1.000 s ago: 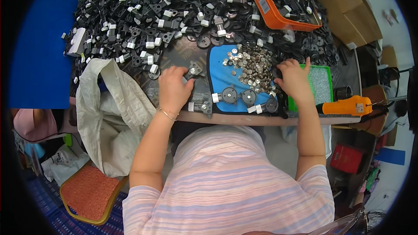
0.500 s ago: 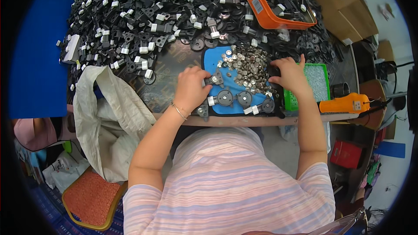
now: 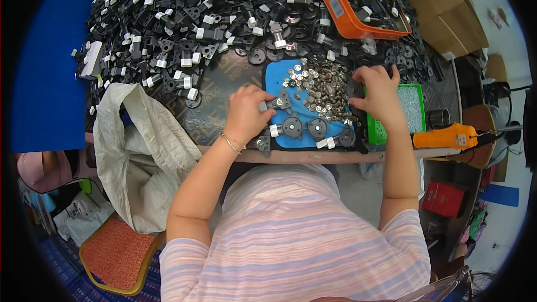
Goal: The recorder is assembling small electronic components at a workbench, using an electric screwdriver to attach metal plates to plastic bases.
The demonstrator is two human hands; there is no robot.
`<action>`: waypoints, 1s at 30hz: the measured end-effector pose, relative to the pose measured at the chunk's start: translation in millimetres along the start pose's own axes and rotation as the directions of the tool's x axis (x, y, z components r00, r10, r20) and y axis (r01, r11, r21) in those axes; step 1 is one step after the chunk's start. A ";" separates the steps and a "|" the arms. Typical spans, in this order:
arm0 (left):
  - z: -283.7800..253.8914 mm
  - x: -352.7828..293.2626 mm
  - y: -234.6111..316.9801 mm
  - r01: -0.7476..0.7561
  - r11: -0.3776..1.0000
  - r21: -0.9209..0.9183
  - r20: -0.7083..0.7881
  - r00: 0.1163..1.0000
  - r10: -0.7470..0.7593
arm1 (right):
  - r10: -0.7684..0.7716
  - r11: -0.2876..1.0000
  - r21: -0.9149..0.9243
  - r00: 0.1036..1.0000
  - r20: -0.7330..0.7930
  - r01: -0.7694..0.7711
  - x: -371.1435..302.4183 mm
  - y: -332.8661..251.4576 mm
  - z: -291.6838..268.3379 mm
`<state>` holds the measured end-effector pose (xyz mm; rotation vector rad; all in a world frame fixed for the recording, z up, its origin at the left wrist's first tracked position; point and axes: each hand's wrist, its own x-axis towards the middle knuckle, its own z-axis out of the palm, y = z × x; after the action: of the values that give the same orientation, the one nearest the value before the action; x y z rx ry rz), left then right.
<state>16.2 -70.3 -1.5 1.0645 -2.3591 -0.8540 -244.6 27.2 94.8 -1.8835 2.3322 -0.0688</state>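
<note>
My left hand [image 3: 245,113] is closed on a dark grey bracket [image 3: 282,101] with a shiny metal centre, held over the left edge of a blue mat [image 3: 272,81]. At the mat's right edge, the thumb and fingers of my right hand [image 3: 380,94] curve round a black disc [image 3: 354,88]. Between the hands lies a heap of small silvery metal caps [image 3: 325,86]. Along the near side of the mat are wheel pieces [image 3: 291,127] with white ends. Another grey bracket [image 3: 262,144] rests by the mat's near left corner.
A large pile of black and white parts [image 3: 184,17] covers the far table. An orange tray [image 3: 335,8] stands on it. To the right are a green tray [image 3: 422,100] of small pale pieces, a metal cup [image 3: 438,117] and an orange tool [image 3: 447,137]. A whitish sack [image 3: 134,145] hangs at left.
My right hand has lifted slightly and its fingers now bend round a black disc at the mat's edge. My left hand has hardly moved and keeps the bracket.
</note>
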 end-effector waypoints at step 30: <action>-5.6 -9.3 -1.7 -0.086 0.992 -0.096 -0.098 0.992 0.077 | -0.459 0.760 0.580 0.874 0.160 0.293 48.7 -81.5 42.3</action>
<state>26.1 -66.0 0.4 0.9409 -2.2411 -0.8635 -169.7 -35.5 59.2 -1.8663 1.4860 -0.4164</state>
